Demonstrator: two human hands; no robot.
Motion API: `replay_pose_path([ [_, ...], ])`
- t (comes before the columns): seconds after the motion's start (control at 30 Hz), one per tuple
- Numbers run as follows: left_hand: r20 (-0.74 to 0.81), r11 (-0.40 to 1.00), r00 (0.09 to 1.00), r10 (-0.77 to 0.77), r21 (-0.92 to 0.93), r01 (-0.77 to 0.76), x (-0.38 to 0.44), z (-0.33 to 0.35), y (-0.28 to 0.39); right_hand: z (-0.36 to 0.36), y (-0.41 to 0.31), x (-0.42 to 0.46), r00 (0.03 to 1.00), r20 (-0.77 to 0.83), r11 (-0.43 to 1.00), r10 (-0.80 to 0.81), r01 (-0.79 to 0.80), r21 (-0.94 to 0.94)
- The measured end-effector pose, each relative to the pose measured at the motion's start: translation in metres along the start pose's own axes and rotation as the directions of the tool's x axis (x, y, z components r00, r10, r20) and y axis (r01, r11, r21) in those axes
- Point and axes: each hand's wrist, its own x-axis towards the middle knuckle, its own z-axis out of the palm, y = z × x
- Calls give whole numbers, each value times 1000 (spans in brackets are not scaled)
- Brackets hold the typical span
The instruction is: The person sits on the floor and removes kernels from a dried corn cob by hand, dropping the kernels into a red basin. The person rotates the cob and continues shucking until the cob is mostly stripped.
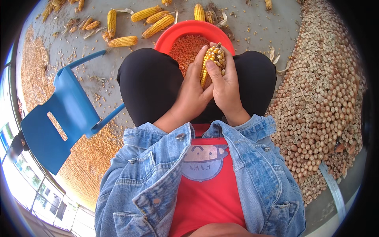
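Observation:
A partly shelled ear of yellow corn (213, 60) is held upright between my two hands, its tip pointing away from me. Bare patches show among its kernels. My left hand (191, 89) wraps the ear's left side. On the other side, my right hand (227, 84) grips it, with the thumb lying across the kernels. The ear's lower end is hidden by my palms. Just beyond my knees stands a red plastic basin (163, 37), and orange-yellow loose kernels (186, 49) cover its bottom. My hands overlap the basin's near right part.
Several unshelled corn ears (158, 26) lie on the concrete floor beyond the basin. A blue plastic chair (74, 100) stands at left, near spread-out kernels (91, 154). To the right rises a large pile of bare corn cobs (314, 118). A dark, blurred shape (17, 145) shows behind the chair.

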Motion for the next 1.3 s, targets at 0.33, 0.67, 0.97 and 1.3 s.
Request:
replay_pose_path([
  [0.33, -8, 987, 1000, -24, -157, 22, 1, 2, -2, -5, -1, -2, 998, 13, 998, 60, -60, 14],
  [0.67, -9, 971, 997, -81, -225, 77, 3, 0, -1, -4, -2, -1, 999, 34, 994, 35, -39, 104],
  [0.97, -10, 993, 997, -75, -94, 74, 2, -4, -3, -2, -3, 7, 962, -63, 881, 267, -217, 421],
  [1.3, 36, 961, 995, -94, -259, 100, -1, -1, 4, -3, -9, 4, 977, 43, 881, 209, -207, 426],
])
